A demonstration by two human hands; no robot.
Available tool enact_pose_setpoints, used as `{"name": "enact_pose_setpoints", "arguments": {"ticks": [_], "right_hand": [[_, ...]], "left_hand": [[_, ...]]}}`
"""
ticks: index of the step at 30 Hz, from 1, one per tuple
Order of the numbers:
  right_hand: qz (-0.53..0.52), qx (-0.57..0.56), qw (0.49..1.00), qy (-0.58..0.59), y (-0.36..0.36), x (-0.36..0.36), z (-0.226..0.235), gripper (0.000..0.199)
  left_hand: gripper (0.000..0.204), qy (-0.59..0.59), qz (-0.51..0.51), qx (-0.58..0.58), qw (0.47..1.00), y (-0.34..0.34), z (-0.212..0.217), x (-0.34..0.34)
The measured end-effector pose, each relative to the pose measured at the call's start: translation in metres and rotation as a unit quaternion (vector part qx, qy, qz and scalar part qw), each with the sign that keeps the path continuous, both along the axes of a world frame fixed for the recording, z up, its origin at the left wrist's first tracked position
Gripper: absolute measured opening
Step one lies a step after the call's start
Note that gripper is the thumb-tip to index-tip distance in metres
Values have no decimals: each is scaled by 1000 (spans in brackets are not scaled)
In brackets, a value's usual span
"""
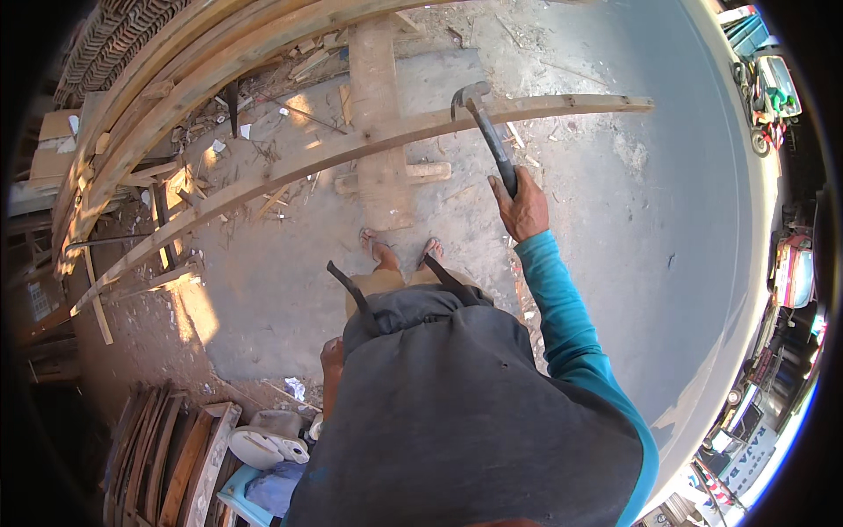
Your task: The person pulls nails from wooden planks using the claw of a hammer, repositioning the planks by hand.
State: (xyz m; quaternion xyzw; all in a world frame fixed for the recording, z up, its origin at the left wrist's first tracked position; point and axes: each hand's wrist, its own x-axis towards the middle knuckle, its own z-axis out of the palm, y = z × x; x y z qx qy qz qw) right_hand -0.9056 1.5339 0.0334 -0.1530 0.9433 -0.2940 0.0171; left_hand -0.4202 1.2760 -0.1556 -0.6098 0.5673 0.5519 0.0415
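Steel-headed and dark-handled, the hammer [496, 145] sits in my right hand [524, 208], fingers wrapped round the lower grip, probably to leave the head its full reach. That head overlaps the long wooden beam [325, 153]; whether they touch, I can't tell. The beam crosses over a wide plank [378, 75], which likely props it. My left hand [332, 356] hangs near my side, half hidden, so I can't tell whether it's curled or holding anything. Stacked beams [202, 75] crowd the upper left, offcuts and scraps litter the floor [606, 220], and a short wooden block [428, 172] sticks out near my feet [430, 250], awkward for stepping.
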Motion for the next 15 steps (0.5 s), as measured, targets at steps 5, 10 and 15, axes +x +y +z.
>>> {"name": "enact_pose_setpoints", "arguments": {"ticks": [5, 10, 15], "right_hand": [[195, 61, 979, 2, -4, 24, 3, 33], [-16, 9, 1000, 0, 35, -7, -47, 34], [-204, -352, 906, -116, 43, -46, -5, 38]], "left_hand": [[34, 26, 65, -3, 998, -49, -3, -9], [40, 34, 59, -39, 997, -42, 7, -26], [39, 16, -63, -24, 998, -10, -35, 36]]}}
